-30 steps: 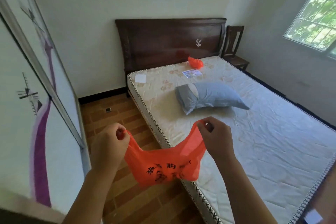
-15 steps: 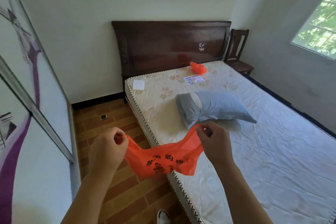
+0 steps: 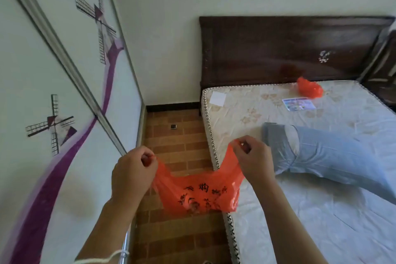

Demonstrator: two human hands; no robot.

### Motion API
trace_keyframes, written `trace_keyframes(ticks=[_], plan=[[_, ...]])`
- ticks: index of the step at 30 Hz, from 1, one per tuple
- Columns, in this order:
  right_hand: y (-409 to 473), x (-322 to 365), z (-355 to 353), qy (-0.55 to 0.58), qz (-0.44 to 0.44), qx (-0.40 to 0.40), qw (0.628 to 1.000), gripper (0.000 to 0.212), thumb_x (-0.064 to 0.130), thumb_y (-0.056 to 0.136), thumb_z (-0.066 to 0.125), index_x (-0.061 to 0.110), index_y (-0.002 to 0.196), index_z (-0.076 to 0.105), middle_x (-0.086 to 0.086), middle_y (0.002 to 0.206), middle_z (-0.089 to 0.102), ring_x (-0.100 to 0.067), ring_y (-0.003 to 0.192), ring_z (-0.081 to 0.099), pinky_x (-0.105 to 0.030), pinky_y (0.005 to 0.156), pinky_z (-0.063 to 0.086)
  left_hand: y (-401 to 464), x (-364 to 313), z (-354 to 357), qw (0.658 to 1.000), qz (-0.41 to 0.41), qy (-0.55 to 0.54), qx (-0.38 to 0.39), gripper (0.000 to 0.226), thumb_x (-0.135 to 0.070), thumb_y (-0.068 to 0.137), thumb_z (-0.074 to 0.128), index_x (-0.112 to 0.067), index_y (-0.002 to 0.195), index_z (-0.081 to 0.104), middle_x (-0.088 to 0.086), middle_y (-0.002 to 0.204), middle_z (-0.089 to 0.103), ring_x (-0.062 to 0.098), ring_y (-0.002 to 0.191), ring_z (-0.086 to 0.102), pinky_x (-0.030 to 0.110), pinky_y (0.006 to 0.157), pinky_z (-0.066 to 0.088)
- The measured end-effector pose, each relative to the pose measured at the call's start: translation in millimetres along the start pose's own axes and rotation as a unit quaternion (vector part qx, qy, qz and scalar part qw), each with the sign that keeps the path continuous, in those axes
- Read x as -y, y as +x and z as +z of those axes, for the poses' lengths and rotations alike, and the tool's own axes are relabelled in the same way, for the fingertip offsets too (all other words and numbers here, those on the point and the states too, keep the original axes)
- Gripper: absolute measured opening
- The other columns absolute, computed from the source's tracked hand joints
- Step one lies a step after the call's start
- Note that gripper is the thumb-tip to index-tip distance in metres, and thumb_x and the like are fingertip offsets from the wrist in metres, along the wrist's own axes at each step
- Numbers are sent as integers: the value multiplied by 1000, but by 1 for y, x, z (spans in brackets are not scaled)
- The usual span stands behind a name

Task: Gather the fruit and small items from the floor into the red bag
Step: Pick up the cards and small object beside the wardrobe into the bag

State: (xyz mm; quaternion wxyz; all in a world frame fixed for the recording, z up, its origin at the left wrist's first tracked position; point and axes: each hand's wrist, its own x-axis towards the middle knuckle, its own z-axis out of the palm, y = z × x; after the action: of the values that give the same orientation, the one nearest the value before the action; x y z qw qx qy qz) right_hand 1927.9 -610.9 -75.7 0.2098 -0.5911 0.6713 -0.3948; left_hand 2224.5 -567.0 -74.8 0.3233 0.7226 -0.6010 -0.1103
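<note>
Red bag [image 3: 199, 195], handles hidden in 2 hands

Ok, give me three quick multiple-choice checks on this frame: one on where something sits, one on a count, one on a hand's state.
1. Where does the blue pillow lie?
A. on the floor
B. on the mattress
C. on the chair

2. How many red plastic bags are in view?
A. one
B. two
C. three

3. What is the left hand doing?
A. pinching a handle of the printed red bag
B. resting open on the mattress
C. holding the pillow

Answers:
1 B: the pillow rests on the mattress top.
2 B: one bag hangs between the hands, and a crumpled red bag sits near the headboard.
3 A: its fingers close on the handle, as the right hand does on the other.
</note>
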Motion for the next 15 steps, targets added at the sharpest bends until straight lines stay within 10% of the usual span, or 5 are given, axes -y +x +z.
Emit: trace_keyframes(ticks=[15], plan=[[65,46,111,-23,-30,90,995,6,26,93,75,24,88,77,15,59,55,4,59,55,-9,53,39,59,89,-8,996,-85,17,-20,9,-21,89,79,-19,94,72,-3,83,75,13,71,67,25,69,58]])
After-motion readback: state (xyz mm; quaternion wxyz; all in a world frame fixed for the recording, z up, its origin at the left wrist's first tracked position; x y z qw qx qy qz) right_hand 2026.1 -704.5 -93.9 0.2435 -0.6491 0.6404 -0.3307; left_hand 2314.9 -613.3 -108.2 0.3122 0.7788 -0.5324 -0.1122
